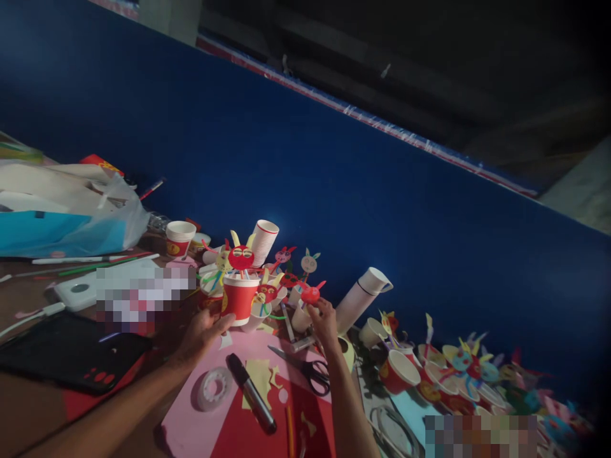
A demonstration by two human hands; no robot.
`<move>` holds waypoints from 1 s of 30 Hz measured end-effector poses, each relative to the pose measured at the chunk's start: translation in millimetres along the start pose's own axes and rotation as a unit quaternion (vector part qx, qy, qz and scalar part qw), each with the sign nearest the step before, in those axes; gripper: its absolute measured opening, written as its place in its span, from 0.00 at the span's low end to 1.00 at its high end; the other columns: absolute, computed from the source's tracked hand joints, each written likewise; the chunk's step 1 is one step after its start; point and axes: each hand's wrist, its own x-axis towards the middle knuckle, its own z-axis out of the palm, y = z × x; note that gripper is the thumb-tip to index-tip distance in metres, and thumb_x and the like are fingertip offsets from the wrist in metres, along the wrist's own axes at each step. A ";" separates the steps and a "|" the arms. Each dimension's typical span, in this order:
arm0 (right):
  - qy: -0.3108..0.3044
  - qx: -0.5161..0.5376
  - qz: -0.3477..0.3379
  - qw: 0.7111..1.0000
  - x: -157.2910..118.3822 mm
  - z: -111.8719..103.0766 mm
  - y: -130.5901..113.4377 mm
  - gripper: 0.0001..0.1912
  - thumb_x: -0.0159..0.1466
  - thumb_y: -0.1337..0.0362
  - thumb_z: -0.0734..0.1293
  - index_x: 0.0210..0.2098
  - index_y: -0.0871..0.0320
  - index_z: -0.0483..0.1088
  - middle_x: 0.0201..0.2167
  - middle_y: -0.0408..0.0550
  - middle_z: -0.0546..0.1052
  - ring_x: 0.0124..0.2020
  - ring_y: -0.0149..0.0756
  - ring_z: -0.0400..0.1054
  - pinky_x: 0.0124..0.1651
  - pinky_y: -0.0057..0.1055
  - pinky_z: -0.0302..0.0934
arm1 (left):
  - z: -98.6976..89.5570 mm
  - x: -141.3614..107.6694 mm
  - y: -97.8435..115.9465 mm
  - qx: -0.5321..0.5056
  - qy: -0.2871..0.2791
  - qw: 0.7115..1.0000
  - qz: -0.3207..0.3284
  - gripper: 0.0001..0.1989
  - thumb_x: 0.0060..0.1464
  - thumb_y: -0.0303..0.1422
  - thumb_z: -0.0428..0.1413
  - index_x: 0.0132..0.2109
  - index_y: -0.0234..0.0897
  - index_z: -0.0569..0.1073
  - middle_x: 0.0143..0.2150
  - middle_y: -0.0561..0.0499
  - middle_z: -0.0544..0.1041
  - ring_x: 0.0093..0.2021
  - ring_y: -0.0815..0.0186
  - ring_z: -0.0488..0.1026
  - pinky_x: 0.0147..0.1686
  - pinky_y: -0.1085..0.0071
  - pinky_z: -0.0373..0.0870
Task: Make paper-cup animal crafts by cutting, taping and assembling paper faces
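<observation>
My left hand [209, 331] is closed around a red paper cup [237, 302] with a white rim. A red round paper face [241, 257] with pale yellow ears stands up out of this cup. Farther right, my right hand [324, 318] has its fingertips at a small red face with ears [310, 294], which sits above a white cup [301, 317]. Below the hands, a black marker [251, 393], black scissors [317, 376] and a tape roll [214, 387] lie on pink and red paper [191, 422].
Behind the hands stand a stack of paper cups [265, 243] and a white flask [361, 300]. Several decorated cups [400, 372] crowd the right side. At the left are a plastic bag [102, 219], a white power strip [79, 287] and a black tablet-like object [62, 350]. A blue wall [296, 172] rises behind.
</observation>
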 end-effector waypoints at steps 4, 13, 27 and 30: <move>0.006 0.000 0.004 1.000 0.0 0.6 4.5 0.09 0.63 0.61 0.64 0.37 0.61 0.71 0.43 0.48 0.72 0.46 0.39 0.66 0.48 0.42 0.60 | 1.6 -0.4 5.5 0.001 0.001 1.000 -0.005 0.22 0.46 0.44 0.54 0.44 0.32 0.73 0.29 0.48 0.75 0.27 0.63 0.68 0.26 0.72 0.63; 0.005 -0.006 0.027 1.000 2.0 4.2 5.3 0.10 0.64 0.60 0.63 0.39 0.61 0.70 0.43 0.48 0.72 0.43 0.37 0.68 0.46 0.41 0.63 | 2.8 0.2 3.7 0.009 -0.008 1.000 0.002 0.20 0.47 0.45 0.53 0.41 0.33 0.73 0.23 0.52 0.71 0.26 0.65 0.65 0.25 0.72 0.61; 0.001 0.025 0.029 0.999 4.6 4.8 3.6 0.11 0.63 0.59 0.64 0.39 0.61 0.70 0.43 0.49 0.73 0.43 0.37 0.68 0.46 0.40 0.63 | 0.0 0.4 -0.5 -0.009 0.000 1.000 0.000 0.22 0.47 0.44 0.54 0.44 0.32 0.71 0.30 0.49 0.75 0.27 0.64 0.67 0.27 0.73 0.63; 0.003 0.032 0.033 0.999 3.1 4.4 2.5 0.11 0.63 0.59 0.64 0.37 0.61 0.71 0.43 0.49 0.74 0.43 0.38 0.68 0.45 0.40 0.63 | -0.3 -0.4 0.0 0.003 0.003 1.000 0.002 0.22 0.48 0.44 0.53 0.44 0.32 0.71 0.30 0.49 0.75 0.26 0.65 0.66 0.26 0.73 0.63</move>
